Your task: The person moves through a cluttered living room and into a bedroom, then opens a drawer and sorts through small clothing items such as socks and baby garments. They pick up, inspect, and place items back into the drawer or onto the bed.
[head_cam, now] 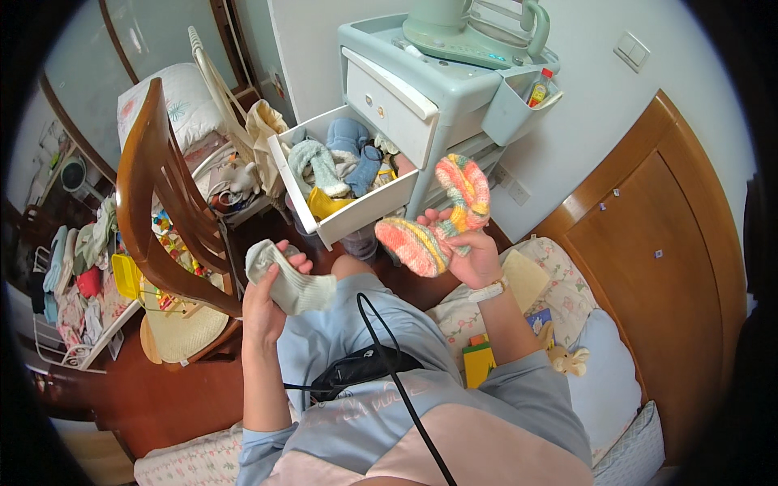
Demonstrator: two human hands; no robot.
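Note:
My left hand is closed around a pale ribbed sock, held above my left thigh. To its right, my right hand grips a pair of multicoloured knitted slippers in pink, yellow and green; one points up, the other to the left. Beyond both hands, a white drawer is pulled out of a pale green cabinet. It holds a pale fuzzy item, blue fabric items and a yellow knitted piece.
A wooden chair stands at the left, with toys behind it. A kettle base sits on the cabinet top. To my right are a floral bed cover, a plush rabbit and a wooden headboard. A black cable crosses my lap.

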